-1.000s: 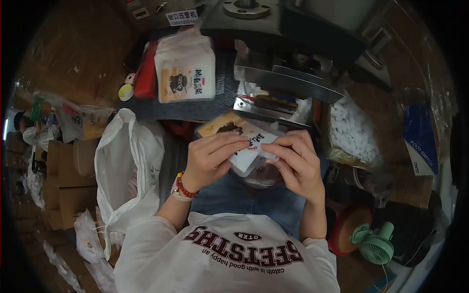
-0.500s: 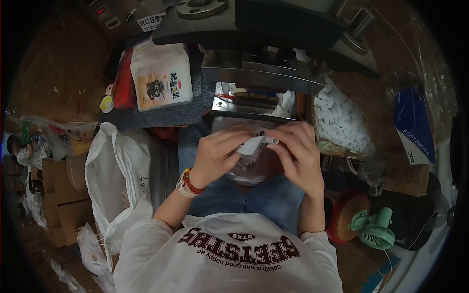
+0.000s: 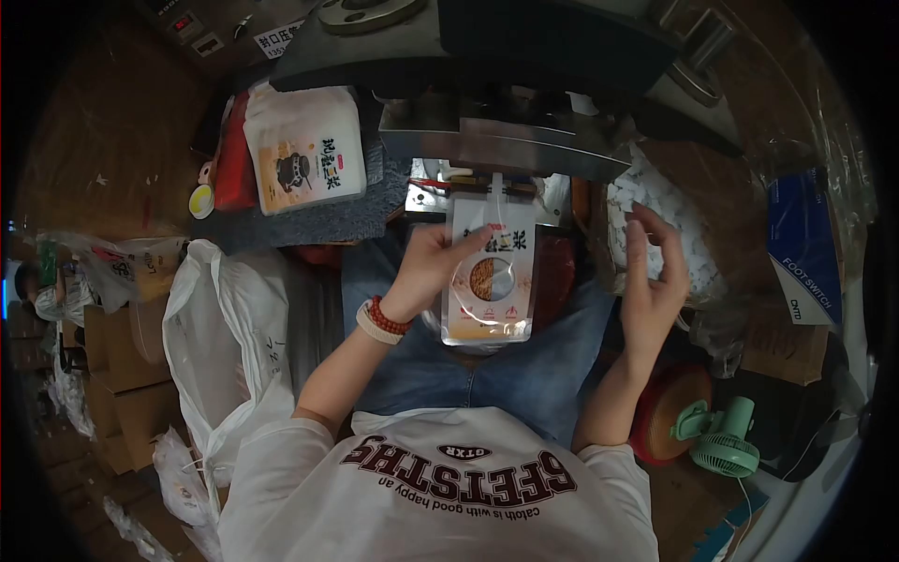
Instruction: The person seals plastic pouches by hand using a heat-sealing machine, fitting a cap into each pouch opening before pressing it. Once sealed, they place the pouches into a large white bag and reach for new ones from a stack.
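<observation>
My left hand (image 3: 435, 267) grips the left edge of a printed stand-up pouch (image 3: 489, 281), thumb across its front. The pouch has a round window and hangs upright over my lap. A white spout (image 3: 497, 184) shows at its top edge, against the metal jaw area of the press (image 3: 506, 140). My right hand (image 3: 655, 272) is at the near-left side of a box of small white plastic spouts (image 3: 688, 248). Its thumb and forefinger are curled with the tips close together; whatever lies between them is too small to make out.
A stack of printed pouches (image 3: 314, 159) lies on a dark mat (image 3: 346, 220) at the upper left. A large white sack (image 3: 225, 347) stands left of my legs. On the right are a blue foot switch box (image 3: 801, 248) and a green fan (image 3: 726, 445).
Both hands were together at the pouch opening with a white spout. Now the pouch is upright at the press in my left hand, and my right hand has moved right to the spout box.
</observation>
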`<act>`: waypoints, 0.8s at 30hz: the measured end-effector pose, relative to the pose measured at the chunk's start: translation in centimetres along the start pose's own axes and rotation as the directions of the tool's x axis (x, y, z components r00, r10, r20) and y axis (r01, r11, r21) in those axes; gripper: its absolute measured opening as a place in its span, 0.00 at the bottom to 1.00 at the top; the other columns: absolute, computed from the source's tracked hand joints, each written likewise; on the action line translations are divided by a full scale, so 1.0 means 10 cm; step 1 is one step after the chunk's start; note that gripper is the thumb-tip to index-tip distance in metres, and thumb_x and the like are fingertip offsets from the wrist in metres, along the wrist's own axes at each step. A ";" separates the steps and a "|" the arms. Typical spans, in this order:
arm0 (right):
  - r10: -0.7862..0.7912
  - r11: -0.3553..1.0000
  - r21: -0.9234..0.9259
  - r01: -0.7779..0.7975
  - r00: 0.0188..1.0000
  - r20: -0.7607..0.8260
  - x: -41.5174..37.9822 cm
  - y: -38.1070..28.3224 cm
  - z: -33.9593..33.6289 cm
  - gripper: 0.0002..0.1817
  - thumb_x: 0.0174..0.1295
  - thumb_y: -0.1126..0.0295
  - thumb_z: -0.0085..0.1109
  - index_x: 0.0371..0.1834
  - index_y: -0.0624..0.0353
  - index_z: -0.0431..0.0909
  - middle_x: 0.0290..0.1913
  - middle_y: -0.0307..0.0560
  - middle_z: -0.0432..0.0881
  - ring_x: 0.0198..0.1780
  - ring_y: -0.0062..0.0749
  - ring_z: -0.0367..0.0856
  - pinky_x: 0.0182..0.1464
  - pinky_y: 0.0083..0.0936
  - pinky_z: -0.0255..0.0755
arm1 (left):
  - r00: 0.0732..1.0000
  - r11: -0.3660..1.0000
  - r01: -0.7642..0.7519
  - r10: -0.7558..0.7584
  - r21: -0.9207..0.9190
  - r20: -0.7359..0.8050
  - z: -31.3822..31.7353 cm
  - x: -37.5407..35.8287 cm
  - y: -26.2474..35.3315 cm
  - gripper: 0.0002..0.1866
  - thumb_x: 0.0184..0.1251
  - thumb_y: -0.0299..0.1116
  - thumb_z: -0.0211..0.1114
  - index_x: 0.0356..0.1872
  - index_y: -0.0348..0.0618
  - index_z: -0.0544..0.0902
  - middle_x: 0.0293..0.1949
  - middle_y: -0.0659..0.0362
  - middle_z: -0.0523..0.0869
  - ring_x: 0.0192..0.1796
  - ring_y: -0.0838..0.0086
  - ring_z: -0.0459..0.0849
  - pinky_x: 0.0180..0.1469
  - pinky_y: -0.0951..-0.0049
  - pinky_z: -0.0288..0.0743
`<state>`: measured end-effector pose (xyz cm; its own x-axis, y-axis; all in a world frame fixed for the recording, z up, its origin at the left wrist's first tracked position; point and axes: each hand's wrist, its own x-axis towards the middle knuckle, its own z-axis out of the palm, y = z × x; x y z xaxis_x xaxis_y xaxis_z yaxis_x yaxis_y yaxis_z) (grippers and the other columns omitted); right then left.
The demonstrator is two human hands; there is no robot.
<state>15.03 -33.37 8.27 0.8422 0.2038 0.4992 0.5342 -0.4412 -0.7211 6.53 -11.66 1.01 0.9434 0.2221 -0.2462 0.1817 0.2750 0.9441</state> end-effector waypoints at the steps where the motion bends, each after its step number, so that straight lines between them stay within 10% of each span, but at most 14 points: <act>1: -0.001 1.000 0.000 0.001 1.000 0.002 0.04 0.08 -0.04 0.14 0.60 0.71 0.61 0.49 0.64 0.78 0.46 0.51 0.82 0.47 0.41 0.80 0.51 0.29 0.72 | 0.999 0.996 0.034 -0.036 -0.078 -0.022 0.00 0.06 0.07 0.14 0.66 0.34 0.65 0.39 0.30 0.85 0.33 0.57 0.88 0.35 0.83 0.84 0.35 0.81 0.78; 3: 0.090 0.878 -0.476 -0.041 0.993 0.082 0.09 0.25 -0.07 0.12 0.61 0.70 0.59 0.46 0.64 0.79 0.43 0.51 0.82 0.44 0.45 0.80 0.48 0.34 0.73 | 1.000 0.987 0.013 -0.017 -0.157 -0.024 0.00 0.15 0.15 0.14 0.65 0.34 0.66 0.40 0.30 0.84 0.36 0.55 0.87 0.35 0.80 0.85 0.36 0.80 0.79; 9: 0.146 0.794 -0.607 0.011 0.967 0.208 0.08 0.55 0.06 0.10 0.61 0.71 0.57 0.42 0.64 0.79 0.41 0.53 0.81 0.47 0.48 0.77 0.48 0.39 0.71 | 0.994 0.969 0.107 -0.097 -0.223 0.055 -0.09 0.25 0.15 0.13 0.66 0.31 0.63 0.45 0.30 0.81 0.43 0.52 0.86 0.42 0.73 0.86 0.44 0.72 0.81; 13: 0.145 0.825 -0.564 0.015 0.961 0.237 0.13 0.56 0.03 0.09 0.62 0.72 0.55 0.43 0.64 0.79 0.41 0.53 0.80 0.46 0.48 0.77 0.48 0.39 0.71 | 0.988 0.956 -0.050 0.089 0.290 -0.123 -0.41 0.22 0.26 0.19 0.63 0.41 0.67 0.48 0.38 0.83 0.45 0.56 0.86 0.48 0.66 0.84 0.49 0.66 0.76; 14: 0.055 0.824 -0.558 0.092 0.969 0.242 0.13 0.60 0.03 0.09 0.63 0.73 0.54 0.43 0.65 0.78 0.41 0.53 0.80 0.46 0.48 0.77 0.48 0.40 0.71 | 0.937 0.810 -0.086 0.263 0.579 -0.229 -0.58 0.18 0.31 0.23 0.62 0.45 0.67 0.53 0.41 0.81 0.51 0.54 0.84 0.55 0.62 0.81 0.56 0.61 0.72; 16: -0.036 0.818 -0.549 0.172 0.967 0.250 0.11 0.66 0.04 0.09 0.64 0.73 0.53 0.43 0.66 0.78 0.41 0.53 0.80 0.46 0.48 0.77 0.47 0.41 0.71 | 0.631 -0.087 0.177 0.775 0.980 -0.045 -0.87 0.08 0.34 0.32 0.61 0.51 0.66 0.64 0.50 0.72 0.64 0.52 0.73 0.67 0.59 0.69 0.67 0.51 0.59; 20: -0.059 0.897 -0.427 0.113 0.989 0.138 0.13 0.65 0.07 0.09 0.66 0.72 0.51 0.43 0.65 0.77 0.40 0.55 0.78 0.44 0.52 0.77 0.44 0.40 0.70 | 0.863 -0.126 -0.068 0.490 0.990 0.122 -1.26 -0.33 0.06 0.35 0.61 0.48 0.65 0.68 0.51 0.66 0.70 0.55 0.65 0.74 0.60 0.59 0.71 0.50 0.50; 24: 0.058 0.986 -0.166 0.008 0.918 0.391 0.11 0.68 0.01 0.09 0.65 0.74 0.52 0.45 0.65 0.77 0.39 0.56 0.77 0.39 0.53 0.77 0.42 0.37 0.71 | 0.773 -0.048 -0.200 0.606 0.979 0.188 -1.27 -0.54 -0.03 0.28 0.50 0.21 0.64 0.56 0.50 0.79 0.57 0.57 0.81 0.63 0.64 0.76 0.60 0.65 0.70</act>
<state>19.56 -36.09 3.92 0.8332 0.5036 0.2283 0.5216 -0.5787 -0.6270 -2.13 -1.04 -0.74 0.8912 0.1629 0.4233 0.0744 -0.9731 0.2178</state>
